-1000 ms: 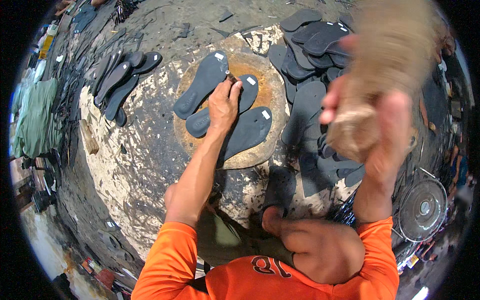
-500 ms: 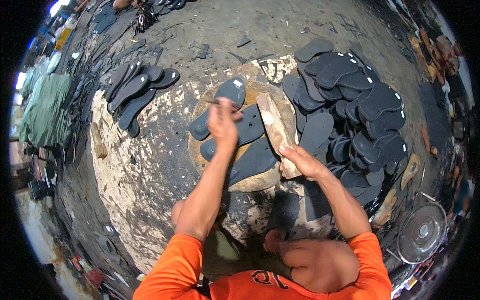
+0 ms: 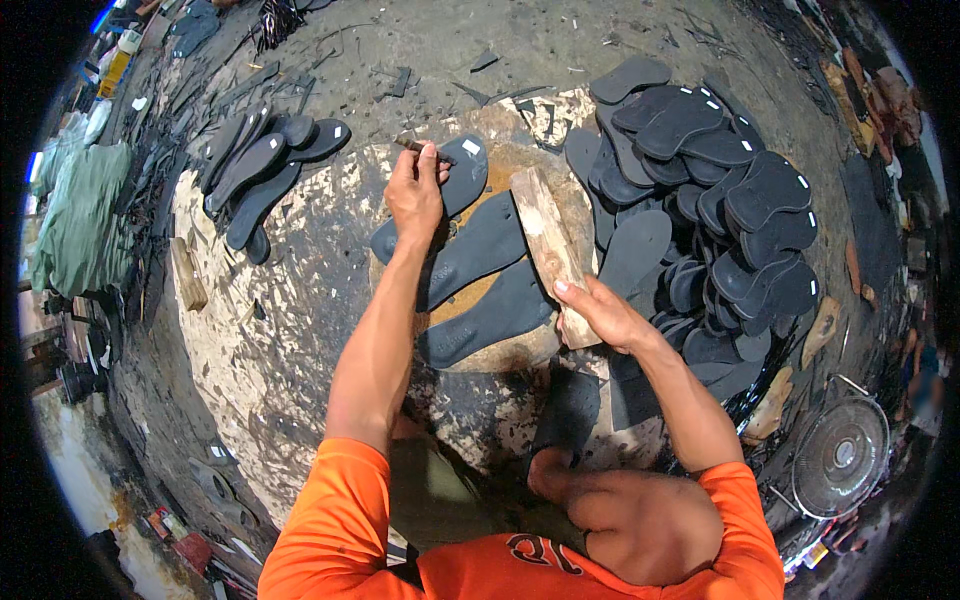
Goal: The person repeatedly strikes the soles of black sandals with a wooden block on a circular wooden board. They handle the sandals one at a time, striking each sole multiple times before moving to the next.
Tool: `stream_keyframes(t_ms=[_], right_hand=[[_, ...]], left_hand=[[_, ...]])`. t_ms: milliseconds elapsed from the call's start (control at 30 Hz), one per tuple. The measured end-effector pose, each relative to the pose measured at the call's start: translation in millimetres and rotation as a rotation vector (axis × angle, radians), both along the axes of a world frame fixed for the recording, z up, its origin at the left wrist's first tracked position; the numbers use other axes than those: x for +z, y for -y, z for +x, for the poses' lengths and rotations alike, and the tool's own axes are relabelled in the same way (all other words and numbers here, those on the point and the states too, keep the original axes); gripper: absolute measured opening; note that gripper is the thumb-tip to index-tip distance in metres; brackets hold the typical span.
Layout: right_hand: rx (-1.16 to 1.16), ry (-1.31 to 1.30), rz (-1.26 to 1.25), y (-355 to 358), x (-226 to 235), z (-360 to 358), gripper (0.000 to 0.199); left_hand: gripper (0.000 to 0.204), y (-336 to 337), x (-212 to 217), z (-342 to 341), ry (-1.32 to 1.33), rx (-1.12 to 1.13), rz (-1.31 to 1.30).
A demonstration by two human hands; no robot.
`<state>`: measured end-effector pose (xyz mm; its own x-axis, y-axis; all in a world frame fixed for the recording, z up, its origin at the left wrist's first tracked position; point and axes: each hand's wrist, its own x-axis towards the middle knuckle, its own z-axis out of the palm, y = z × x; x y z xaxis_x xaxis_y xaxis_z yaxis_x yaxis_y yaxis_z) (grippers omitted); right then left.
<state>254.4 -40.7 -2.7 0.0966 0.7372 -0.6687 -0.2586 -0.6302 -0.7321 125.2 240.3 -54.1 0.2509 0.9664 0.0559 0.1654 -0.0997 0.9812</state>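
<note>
My left hand (image 3: 415, 195) is closed around a short dark rod-like tool (image 3: 409, 144), held over the heel end of a black shoe sole (image 3: 465, 178) that bears a white sticker. Below that sole lie a second black sole (image 3: 478, 248) and a third one (image 3: 492, 318), side by side and slanting. All three rest on a round brown board (image 3: 500, 362). In my right hand (image 3: 606, 314) is a rough wooden block (image 3: 545, 228), gripped at its near end, its far end reaching along the right tips of the soles.
A large heap of black soles (image 3: 765, 195) is piled on the right. A smaller stack of soles (image 3: 262, 165) lies at the left, near a wood piece (image 3: 187, 275). A round fan (image 3: 842, 456) stands at lower right. Black scraps (image 3: 403, 82) litter the floor beyond.
My left hand has moved left and away from me with the dark tool, off the middle sole. My right hand keeps its hold on the wooden block, nearly unmoved. The view has shifted slightly.
</note>
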Motion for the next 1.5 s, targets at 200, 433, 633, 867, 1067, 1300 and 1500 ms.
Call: stream_keyframes(t_ms=[200, 433, 633, 867, 1067, 1300, 1500], right_hand=[[-0.008, -0.004, -0.019, -1.6, 6.2, 1.7, 0.067], [0.019, 0.136, 0.308, -64.2, 135.8, 16.8, 0.045], [-0.308, 0.649, 1.117, -91.0, 139.8, -5.1, 0.073], [0.19, 0.153, 0.17, -117.0, 60.1, 13.7, 0.056], [-0.055, -0.094, 0.06, -96.3, 11.7, 7.8, 0.046], [-0.158, 0.236, 0.418, -115.8, 2.4, -46.3, 0.053], [0.026, 0.389, 0.228, -100.7, -9.5, -46.0, 0.049]], left_hand=[[0.025, 8.1, 8.9, 4.7, -0.182, 0.01, 0.17], [0.021, 7.0, 3.3, -2.3, -0.282, -0.028, 0.359], [0.018, 9.3, 6.1, 2.1, -0.242, -0.07, 0.526], [0.02, 8.2, -17.4, -13.6, -0.26, -0.112, 0.641], [0.032, 14.5, 6.7, -30.2, 0.3, 0.253, -0.306], [0.027, 105.8, 35.8, -54.9, 0.045, -0.017, -0.167], [0.035, 22.7, 27.3, -103.7, -0.015, 0.127, -0.232]])
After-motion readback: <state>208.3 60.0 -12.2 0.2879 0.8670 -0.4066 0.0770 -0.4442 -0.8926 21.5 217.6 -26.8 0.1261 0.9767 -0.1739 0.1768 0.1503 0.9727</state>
